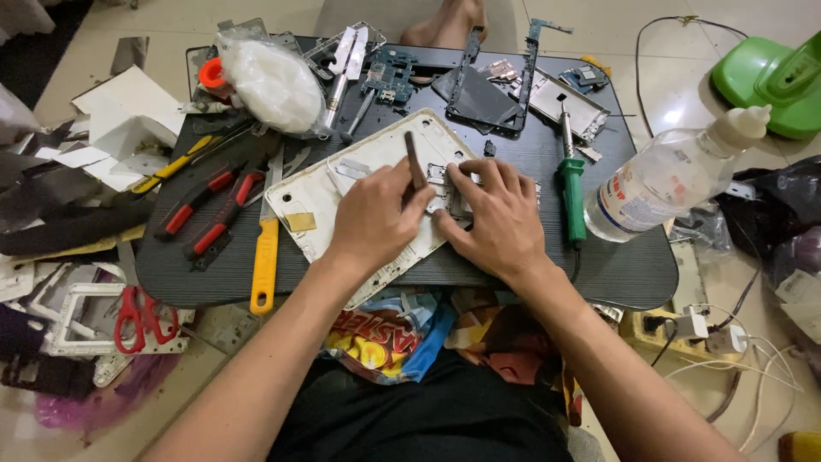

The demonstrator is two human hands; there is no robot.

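A white tablet back shell [312, 192] lies on a small dark table [513, 274] in front of me. My left hand [372, 218] grips a thin dark tool [415, 158], its lower end down on the small parts at the shell's middle. My right hand [496, 214] lies flat on the shell's right part, its fingers pressing beside the tool. What sits under the fingers is hidden.
Red-handled pliers [201, 214], a yellow-handled knife [266, 257], a green-handled soldering iron [571, 192] and a clear plastic bottle [667, 175] lie on the table. Circuit boards [389, 75] and phone frames [487, 94] fill the far side. Red scissors [137, 316] and cables [753, 359] lie on the floor.
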